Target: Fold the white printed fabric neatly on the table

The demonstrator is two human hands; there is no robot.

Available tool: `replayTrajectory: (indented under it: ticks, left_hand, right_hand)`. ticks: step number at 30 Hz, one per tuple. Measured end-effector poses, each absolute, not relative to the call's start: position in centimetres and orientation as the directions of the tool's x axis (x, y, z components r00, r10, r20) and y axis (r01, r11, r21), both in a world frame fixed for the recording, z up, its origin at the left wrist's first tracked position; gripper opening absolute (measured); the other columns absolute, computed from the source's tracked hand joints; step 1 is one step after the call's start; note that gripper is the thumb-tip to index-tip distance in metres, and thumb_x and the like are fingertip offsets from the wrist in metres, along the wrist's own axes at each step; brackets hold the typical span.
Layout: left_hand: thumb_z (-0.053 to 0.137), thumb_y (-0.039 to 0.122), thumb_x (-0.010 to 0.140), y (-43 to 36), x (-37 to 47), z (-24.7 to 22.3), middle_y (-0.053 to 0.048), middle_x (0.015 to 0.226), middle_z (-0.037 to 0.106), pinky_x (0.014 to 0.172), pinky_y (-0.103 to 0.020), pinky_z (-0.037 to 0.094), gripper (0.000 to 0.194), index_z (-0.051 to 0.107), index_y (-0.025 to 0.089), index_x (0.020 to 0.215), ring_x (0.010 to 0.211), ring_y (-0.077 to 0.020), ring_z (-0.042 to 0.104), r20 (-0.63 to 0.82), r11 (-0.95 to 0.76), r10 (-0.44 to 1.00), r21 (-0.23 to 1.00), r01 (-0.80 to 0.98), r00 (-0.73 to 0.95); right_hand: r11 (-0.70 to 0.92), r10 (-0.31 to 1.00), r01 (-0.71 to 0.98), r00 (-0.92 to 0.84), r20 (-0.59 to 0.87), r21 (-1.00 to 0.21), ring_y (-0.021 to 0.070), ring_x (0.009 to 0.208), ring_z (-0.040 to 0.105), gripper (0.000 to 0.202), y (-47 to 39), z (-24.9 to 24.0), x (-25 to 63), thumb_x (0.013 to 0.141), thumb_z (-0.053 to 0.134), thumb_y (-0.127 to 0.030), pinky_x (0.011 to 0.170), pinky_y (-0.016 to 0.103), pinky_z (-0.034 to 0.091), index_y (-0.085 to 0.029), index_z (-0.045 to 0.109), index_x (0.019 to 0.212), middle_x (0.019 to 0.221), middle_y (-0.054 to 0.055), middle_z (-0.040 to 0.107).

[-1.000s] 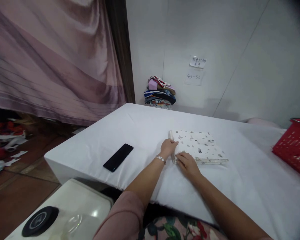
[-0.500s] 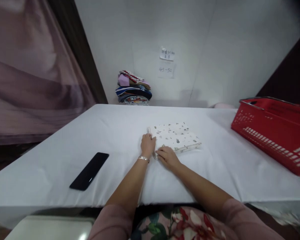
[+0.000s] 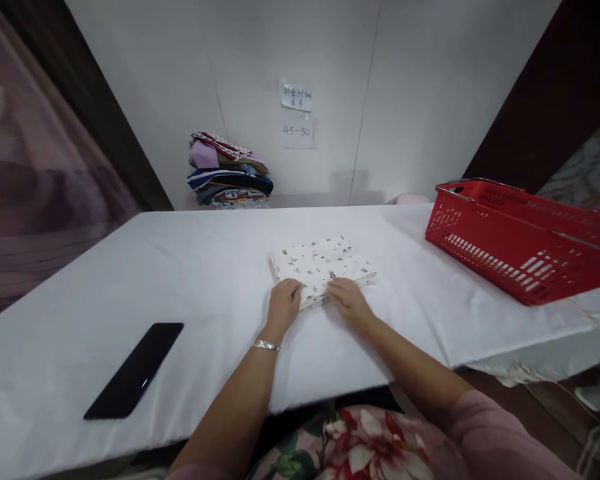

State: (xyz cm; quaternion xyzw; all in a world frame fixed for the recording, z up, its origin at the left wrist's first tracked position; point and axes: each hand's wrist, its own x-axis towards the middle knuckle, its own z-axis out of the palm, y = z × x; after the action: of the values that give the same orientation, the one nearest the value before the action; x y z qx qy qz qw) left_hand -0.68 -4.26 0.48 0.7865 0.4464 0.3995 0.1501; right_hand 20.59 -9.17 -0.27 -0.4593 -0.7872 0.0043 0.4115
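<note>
Red basket [image 3: 510, 247] cut off, curtain [image 3: 35, 167] blurred

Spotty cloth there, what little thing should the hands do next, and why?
Perhaps gently straighten the near edge of the folded cloth: the left hand and right hand are both at that edge, where its stacked layers show.

1. A pale wall [image 3: 410, 100] with thin vertical seams stands behind the table [image 3: 205, 267], which wears a white cloth.
2. A pinkish curtain [image 3: 35, 180] hangs at the left beside a dark post [image 3: 90, 100].
3. Brown floor [image 3: 530, 417] shows at the lower right.
4. Soft light falls across the wall.
</note>
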Motion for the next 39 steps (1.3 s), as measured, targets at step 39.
replayTrajectory:
  ticks: [39]
  left_hand:
    - [0.046,0.015,0.084,-5.1,-0.1,1.1,-0.003,0.081,0.063,0.078,-0.033,0.042,0.015,0.059,0.020,0.078,0.081,-0.0178,0.056,0.478,-0.548,0.823,0.527,0.649,0.307]
  right_hand:
    - [-0.040,0.886,0.777,0.318,0.337,-0.628,0.0174,0.072,0.056,0.030,-5.8,-1.5,32.7,0.075,0.046,-0.032,0.069,0.030,0.044,-0.021,0.068,0.094,0.088,0.003,0.067]
